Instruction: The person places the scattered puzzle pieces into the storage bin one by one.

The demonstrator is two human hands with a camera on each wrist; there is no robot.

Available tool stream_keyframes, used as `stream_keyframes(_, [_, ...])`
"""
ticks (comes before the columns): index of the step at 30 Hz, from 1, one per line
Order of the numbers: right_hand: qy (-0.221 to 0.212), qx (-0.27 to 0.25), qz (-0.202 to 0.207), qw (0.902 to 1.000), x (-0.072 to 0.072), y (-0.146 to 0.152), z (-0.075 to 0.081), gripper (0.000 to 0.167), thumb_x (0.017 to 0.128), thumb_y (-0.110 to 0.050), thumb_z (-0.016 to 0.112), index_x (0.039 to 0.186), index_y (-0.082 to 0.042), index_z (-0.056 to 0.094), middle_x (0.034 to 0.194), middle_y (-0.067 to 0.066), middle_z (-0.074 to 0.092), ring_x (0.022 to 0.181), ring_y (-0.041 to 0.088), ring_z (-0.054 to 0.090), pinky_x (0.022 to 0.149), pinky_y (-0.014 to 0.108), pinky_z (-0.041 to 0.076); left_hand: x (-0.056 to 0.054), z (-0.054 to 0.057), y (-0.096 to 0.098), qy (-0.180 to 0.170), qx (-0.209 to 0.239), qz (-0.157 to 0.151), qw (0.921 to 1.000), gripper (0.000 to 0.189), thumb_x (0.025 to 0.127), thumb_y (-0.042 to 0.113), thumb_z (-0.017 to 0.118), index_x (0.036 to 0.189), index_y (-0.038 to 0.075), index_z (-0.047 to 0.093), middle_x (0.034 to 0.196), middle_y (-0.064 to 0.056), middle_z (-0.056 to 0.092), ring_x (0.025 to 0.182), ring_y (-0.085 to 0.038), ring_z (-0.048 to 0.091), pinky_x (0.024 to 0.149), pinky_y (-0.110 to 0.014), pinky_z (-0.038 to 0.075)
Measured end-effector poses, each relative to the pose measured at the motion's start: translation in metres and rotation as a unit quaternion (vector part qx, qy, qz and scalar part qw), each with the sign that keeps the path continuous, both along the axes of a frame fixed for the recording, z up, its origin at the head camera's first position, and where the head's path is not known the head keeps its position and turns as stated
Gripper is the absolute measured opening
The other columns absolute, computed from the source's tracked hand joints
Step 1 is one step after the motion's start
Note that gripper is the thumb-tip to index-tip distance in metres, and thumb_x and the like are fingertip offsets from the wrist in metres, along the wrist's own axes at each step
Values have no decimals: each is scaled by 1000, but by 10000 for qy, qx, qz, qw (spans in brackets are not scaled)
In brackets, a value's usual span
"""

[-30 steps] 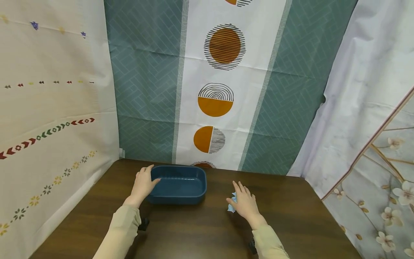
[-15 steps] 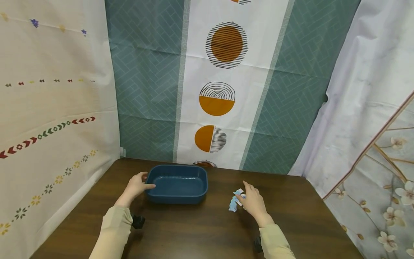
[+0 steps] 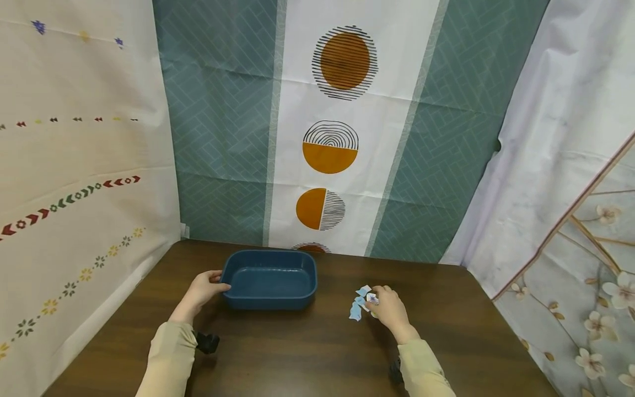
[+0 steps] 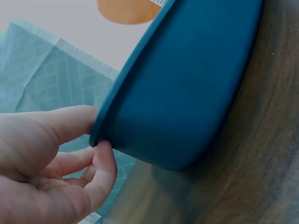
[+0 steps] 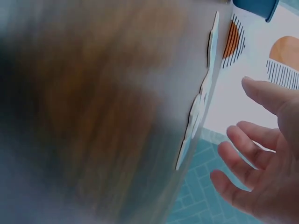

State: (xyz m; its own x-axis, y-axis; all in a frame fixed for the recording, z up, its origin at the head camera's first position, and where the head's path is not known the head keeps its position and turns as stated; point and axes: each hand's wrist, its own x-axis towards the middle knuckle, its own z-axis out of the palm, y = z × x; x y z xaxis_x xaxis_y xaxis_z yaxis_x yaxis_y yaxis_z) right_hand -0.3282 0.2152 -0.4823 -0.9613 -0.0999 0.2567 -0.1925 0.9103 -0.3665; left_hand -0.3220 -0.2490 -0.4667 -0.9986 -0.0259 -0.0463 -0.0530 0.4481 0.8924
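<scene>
At the left of the table sits a deep blue rectangular dish (image 3: 270, 302) with rounded corners. My left hand (image 3: 200, 291) pinches its left rim; the left wrist view shows the thumb and curled fingers meeting at the lip of the dish (image 4: 173, 93). Right of the dish lie several thin flat pieces (image 3: 355, 311), pale blue and white with irregular outlines. Over their right side is my right hand (image 3: 391, 310), covering part of them. In the right wrist view the fingers of that hand (image 5: 275, 154) are loosely bent, apart from the pieces (image 5: 201, 105) and holding nothing.
The brown wooden table (image 3: 297, 353) runs up to a green and white patterned cloth (image 3: 327, 165) behind. Cloths also hang at the left (image 3: 89, 193) and right (image 3: 550, 220). A black device sits at each wrist.
My left hand has moved back and left from over the dish's edge and now grips the rim. My right hand has shifted right, then lowered, uncovering more of the flat pieces.
</scene>
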Motion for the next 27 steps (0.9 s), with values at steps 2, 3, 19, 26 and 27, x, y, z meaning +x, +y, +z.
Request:
stream_keyframes(2, [-49, -49, 102, 9999, 0, -3, -1, 45, 83, -23, 77, 116, 5, 64, 99, 15, 65, 92, 34, 63, 76, 48, 52, 0, -2, 0, 10, 118, 55, 9999, 62, 91, 8, 63, 140, -18, 35, 135, -38, 43, 124, -48, 45, 102, -54, 42])
stream_keyframes(3, [-89, -54, 154, 9998, 0, -5, -1, 44, 82, -23, 77, 114, 5, 65, 97, 14, 65, 89, 32, 63, 75, 47, 52, 0, -3, 0, 19, 157, 88, 9998, 62, 91, 8, 62, 140, -18, 35, 134, -38, 44, 124, -47, 46, 102, -53, 42])
stream_keyframes(19, [-761, -104, 419, 9962, 3, -21, -5, 39, 71, -26, 86, 94, 0, 67, 89, 8, 67, 81, 23, 63, 71, 40, 51, 9, -10, 10, 39, 496, 515, 9974, 59, 91, 9, 64, 140, -16, 39, 126, -30, 47, 118, -38, 44, 100, -49, 38])
stream_keyframes(26, [-803, -18, 436, 9958, 2, -23, -6, 42, 67, -23, 89, 96, 0, 69, 87, 6, 69, 81, 22, 65, 73, 40, 52, 9, -13, 10, 49, 573, 581, 9967, 59, 91, 10, 64, 139, -15, 40, 123, -27, 48, 116, -35, 44, 95, -41, 42])
stream_keyframes(27, [-782, 3, 438, 9960, 1, -23, -6, 41, 67, -22, 89, 96, -1, 69, 86, 6, 69, 81, 21, 65, 72, 40, 52, 9, -13, 10, 46, 583, 588, 9966, 59, 91, 10, 64, 139, -15, 40, 122, -26, 48, 115, -35, 44, 93, -39, 43])
